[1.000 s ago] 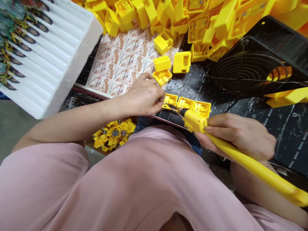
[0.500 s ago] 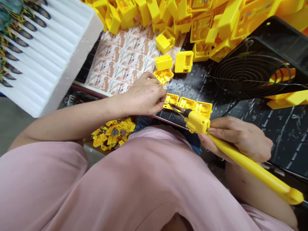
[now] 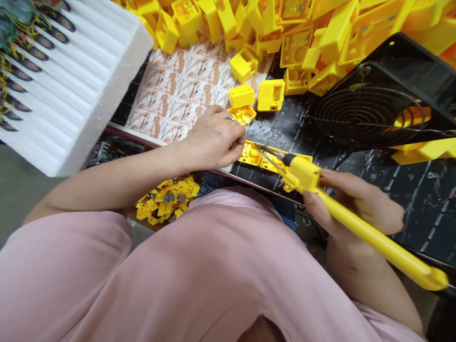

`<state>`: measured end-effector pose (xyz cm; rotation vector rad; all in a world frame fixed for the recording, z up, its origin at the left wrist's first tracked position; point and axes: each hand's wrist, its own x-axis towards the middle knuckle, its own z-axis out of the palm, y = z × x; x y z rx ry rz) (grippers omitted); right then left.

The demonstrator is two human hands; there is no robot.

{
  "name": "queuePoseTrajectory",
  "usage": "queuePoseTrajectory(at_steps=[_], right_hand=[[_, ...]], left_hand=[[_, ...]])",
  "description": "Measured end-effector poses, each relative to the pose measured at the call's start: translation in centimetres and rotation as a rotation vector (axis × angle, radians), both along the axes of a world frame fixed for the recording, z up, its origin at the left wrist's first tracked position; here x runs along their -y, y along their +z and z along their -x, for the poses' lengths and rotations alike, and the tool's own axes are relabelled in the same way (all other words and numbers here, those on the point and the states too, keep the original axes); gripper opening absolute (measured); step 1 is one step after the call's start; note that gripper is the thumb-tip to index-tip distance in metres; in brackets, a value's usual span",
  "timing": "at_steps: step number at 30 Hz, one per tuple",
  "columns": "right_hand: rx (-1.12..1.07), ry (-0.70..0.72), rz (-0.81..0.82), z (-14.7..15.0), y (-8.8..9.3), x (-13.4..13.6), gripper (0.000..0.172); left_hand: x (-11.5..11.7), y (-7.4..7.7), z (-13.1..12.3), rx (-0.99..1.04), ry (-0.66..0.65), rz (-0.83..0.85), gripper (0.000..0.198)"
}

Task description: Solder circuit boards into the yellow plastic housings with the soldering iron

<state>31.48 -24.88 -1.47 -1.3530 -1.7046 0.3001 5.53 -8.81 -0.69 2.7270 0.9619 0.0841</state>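
Observation:
My right hand (image 3: 359, 199) is closed round a long yellow soldering gun (image 3: 359, 225). Its dark tip points left, over a row of small yellow plastic housings (image 3: 251, 153) near the bench's front edge. At the left end of that row my left hand (image 3: 215, 137) is closed, thumb and fingers pinched on a thin red wire (image 3: 235, 149). Part of the row is hidden behind the gun and the hand. Just beyond my left fingers lies an open yellow housing (image 3: 244, 115), with another yellow housing (image 3: 241, 96) touching it and a third housing (image 3: 271, 95) to their right.
A pile of yellow housings (image 3: 249, 19) covers the back of the bench. A black fan (image 3: 359, 114) stands at the right. At left is a white foam block (image 3: 103, 71) with round speakers (image 3: 44, 40) and wires. Small yellow parts (image 3: 171, 197) fill a box below the bench edge.
The soldering gun's tip has risen and moved slightly right, away from my left fingers. My right hand's grip on the handle has loosened a little. My left hand has barely moved.

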Motion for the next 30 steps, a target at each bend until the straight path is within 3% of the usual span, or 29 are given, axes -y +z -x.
queuePoseTrajectory(at_steps=[4,8,15,18,21,25,30], right_hand=[[-0.016,0.072,-0.179,1.2,-0.6,-0.4,0.047],[0.066,0.071,-0.175,1.7,-0.1,-1.1,0.03],[0.175,0.194,-0.2,1.5,0.6,-1.8,0.027],[0.094,0.089,-0.162,0.9,0.7,-1.1,0.021],[0.095,-0.032,-0.084,0.6,1.0,-0.4,0.025],[0.053,0.009,-0.08,0.9,0.9,-0.3,0.031],[0.002,-0.041,-0.124,1.2,0.2,-0.5,0.044]], left_hand=[[0.1,-0.8,-0.1,0.013,0.0,0.004,0.025],[0.0,-0.9,-0.2,0.009,0.014,0.01,0.025],[-0.1,-0.5,-0.5,-0.026,0.011,0.026,0.029],[-0.2,-0.3,-0.5,-0.03,0.008,0.036,0.031],[-0.2,-0.2,-0.4,-0.031,0.005,0.049,0.031],[-0.3,-0.3,-0.6,-0.013,-0.002,0.036,0.031],[0.0,0.1,-0.4,-0.046,-0.003,0.03,0.025]])
